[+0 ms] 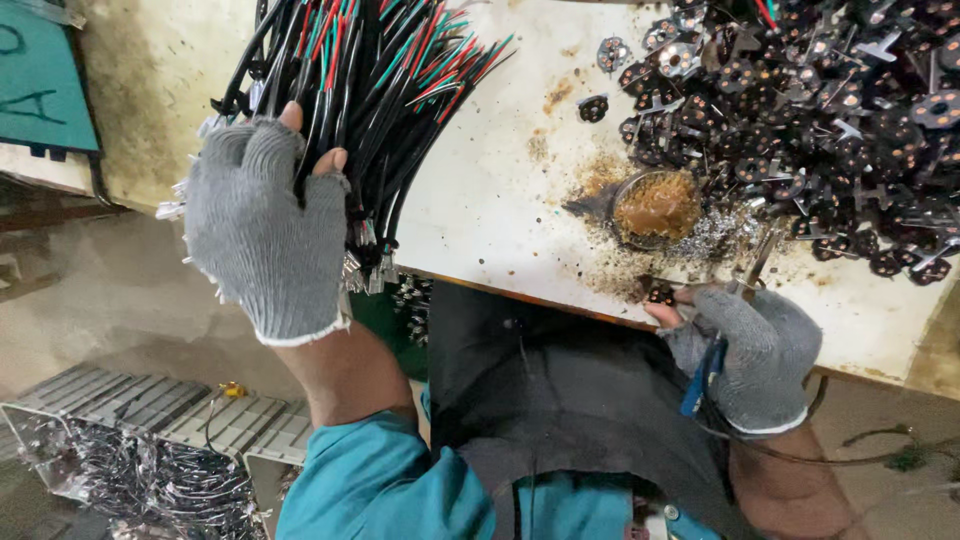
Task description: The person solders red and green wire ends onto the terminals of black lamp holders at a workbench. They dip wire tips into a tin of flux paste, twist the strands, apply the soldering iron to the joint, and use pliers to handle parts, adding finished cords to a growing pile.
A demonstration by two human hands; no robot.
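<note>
At a stained white workbench (490, 200), the gloved left hand (265, 225) is gripping a wire bundle (370, 90); the right hand (745, 350) is pinching a small black disc (659, 291) beside blue-handled tweezers (715, 355), a heap of discs (800, 110) waiting.

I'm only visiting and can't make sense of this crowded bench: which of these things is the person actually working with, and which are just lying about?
In hand:
- left hand grips a bundle of wires
- right hand holds a blue-handled tool and touches a small black round part

Lying about:
- heap of black round parts
- small dish of brown paste
- white tabletop
- tray of wire pieces on the floor
</note>
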